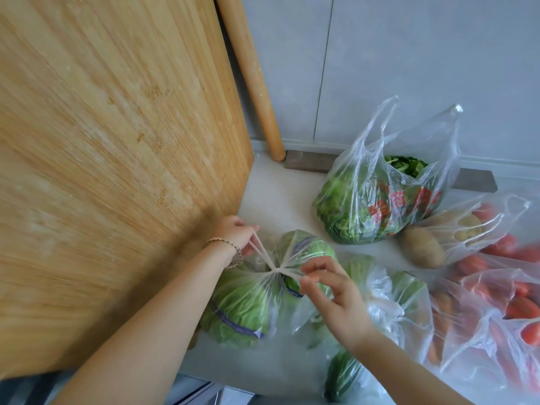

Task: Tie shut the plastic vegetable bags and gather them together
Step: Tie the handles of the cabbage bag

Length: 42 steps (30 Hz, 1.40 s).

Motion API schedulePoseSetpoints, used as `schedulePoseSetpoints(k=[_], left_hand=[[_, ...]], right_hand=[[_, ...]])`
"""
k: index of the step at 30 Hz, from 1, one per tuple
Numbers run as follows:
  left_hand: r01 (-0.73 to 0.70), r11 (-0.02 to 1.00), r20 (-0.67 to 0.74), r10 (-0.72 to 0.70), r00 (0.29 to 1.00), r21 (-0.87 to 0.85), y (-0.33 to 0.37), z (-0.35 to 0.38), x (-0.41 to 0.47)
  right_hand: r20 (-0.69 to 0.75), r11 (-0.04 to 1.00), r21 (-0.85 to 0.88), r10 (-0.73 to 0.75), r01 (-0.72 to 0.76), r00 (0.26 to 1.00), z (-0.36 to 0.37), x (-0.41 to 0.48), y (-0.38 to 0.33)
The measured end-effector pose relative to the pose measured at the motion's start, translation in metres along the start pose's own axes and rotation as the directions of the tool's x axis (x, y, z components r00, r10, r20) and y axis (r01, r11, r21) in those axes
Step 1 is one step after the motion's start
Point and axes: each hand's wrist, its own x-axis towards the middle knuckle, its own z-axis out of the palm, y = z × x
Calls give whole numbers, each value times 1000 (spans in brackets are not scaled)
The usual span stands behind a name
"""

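In the head view, the cabbage bag [248,299] was seen on the counter [277,194], its handles pinched by the left hand [236,232] and right hand [330,290]. Overpulled, the thin plastic could be torn or the knot [276,270] left loose.

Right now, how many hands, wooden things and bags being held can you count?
Bare hands: 2, the left hand and the right hand.
Wooden things: 2, the big pale wooden cutting board and the round wooden rolling pin.
Bags being held: 1, the clear plastic bag of green cabbage, pinched by both hands.
Total: 5.
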Motion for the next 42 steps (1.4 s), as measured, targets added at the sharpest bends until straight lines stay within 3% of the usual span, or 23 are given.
schedulePoseSetpoints(k=[1,3,5,7,11,14,18,21,23,25,29,34,38,42], left_hand=[[57,991,76,-48,996,-122,4,-3,-8],[100,984,199,-70,977,-145,6,-10,-23],[58,992,265,-26,964,-111,4,-21,-36],[18,971,309,59,949,-238,1,-30,-44],[101,784,360,162,919,-612,-3,-32,-46],[108,656,311,202,929,-747,-2,-16,-43],[-6,791,171,140,975,-612,-8,8,-22],[96,862,195,3,981,-498,-22,21,-3],[167,873,234,-62,970,-458,-26,28,3],[180,882,238,-79,968,-436,-25,29,2],[13,894,176,74,982,-449,-21,16,-13],[-205,932,208,274,939,-300,-21,3,-44],[-269,943,146,299,943,-196,-19,5,-48],[-200,949,66,222,973,-244,-18,13,-46]], right_hand=[[15,996,90,19,-20,1000,2,6,-8],[59,965,249,63,-76,996,4,17,-17],[119,916,374,108,-145,987,9,28,-17],[156,885,434,113,-171,981,14,33,-15],[91,907,394,121,-147,989,23,44,-16],[96,978,202,27,-46,995,30,51,-19],[73,998,57,-46,42,996,44,39,-10],[123,975,-179,-114,135,986,44,20,13],[163,964,-214,-127,161,978,41,12,24],[69,976,-171,-127,137,990,36,13,21],[-100,986,153,87,-72,991,30,36,-5],[-94,943,315,148,-111,984,32,60,-22],[-168,960,253,162,-117,972,33,71,-23],[-186,983,144,142,-116,972,32,70,-19]])
